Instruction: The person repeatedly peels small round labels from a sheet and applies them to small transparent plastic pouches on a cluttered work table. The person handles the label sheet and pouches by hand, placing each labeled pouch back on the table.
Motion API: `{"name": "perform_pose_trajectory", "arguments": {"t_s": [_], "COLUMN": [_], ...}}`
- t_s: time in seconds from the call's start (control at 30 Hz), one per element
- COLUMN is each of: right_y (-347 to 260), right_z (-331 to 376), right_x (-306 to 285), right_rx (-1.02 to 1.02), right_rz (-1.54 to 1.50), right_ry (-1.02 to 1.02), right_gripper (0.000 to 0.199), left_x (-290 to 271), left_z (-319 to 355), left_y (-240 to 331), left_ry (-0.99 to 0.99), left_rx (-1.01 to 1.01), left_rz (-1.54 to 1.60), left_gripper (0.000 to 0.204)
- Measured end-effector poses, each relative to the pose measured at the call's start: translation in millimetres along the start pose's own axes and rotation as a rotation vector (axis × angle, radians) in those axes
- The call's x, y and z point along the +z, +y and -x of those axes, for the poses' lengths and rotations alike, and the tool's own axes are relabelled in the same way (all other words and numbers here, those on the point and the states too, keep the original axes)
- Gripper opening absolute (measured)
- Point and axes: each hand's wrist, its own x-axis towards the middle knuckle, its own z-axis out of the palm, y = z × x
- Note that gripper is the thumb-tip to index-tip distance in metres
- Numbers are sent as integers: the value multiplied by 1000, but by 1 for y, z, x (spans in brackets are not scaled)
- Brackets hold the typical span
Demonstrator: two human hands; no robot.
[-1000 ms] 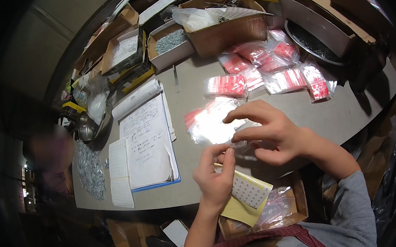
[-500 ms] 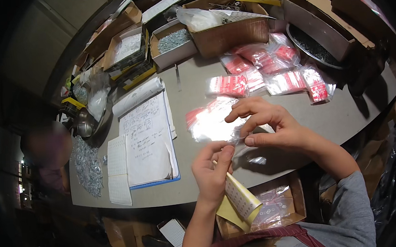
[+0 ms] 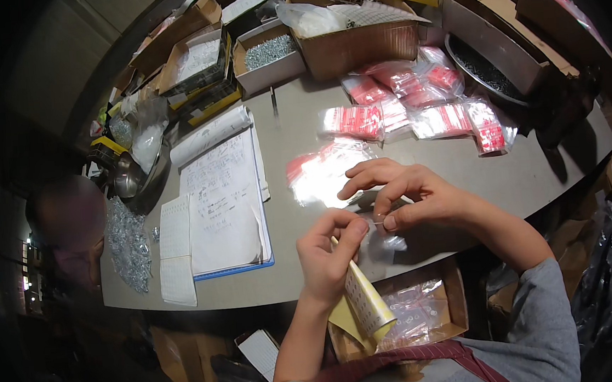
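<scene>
My left hand is closed around a curled, yellow-backed sheet of small labels that hangs below the palm. Its thumb and forefinger are pressed together near a small clear plastic bag, partly see-through against the table. From the right, my right hand pinches what looks like the edge of that bag between thumb and forefinger, the other fingers curled above. A loose pile of shiny clear bags with red strips lies just beyond both hands.
More bundled red-striped bags lie farther back. An open notebook and a heap of small clear packets are at left. Boxes of hardware line the back. At the table's near edge sits a cardboard box. Another person is at far left.
My right thumb and forefinger have come together in a pinch at the clear bag. The hands stay close together, and the view has shifted slightly.
</scene>
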Motion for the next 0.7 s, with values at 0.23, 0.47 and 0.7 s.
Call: {"name": "perform_pose_trajectory", "arguments": {"t_s": [0.23, 0.47, 0.7], "right_y": [-10, -1, -5], "right_z": [2, 9, 2], "right_x": [14, 21, 15], "right_rx": [192, 181, 339], "right_rz": [-66, -55, -321], "right_ry": [-274, -329, -258], "right_gripper": [37, 47, 20], "left_x": [2, -1, -3], "left_z": [-1, 0, -2], "left_y": [3, -1, 1], "left_ry": [-6, -45, 33], "left_rx": [30, 0, -86], "left_rz": [49, -13, 61], "left_gripper": [15, 14, 12]}}
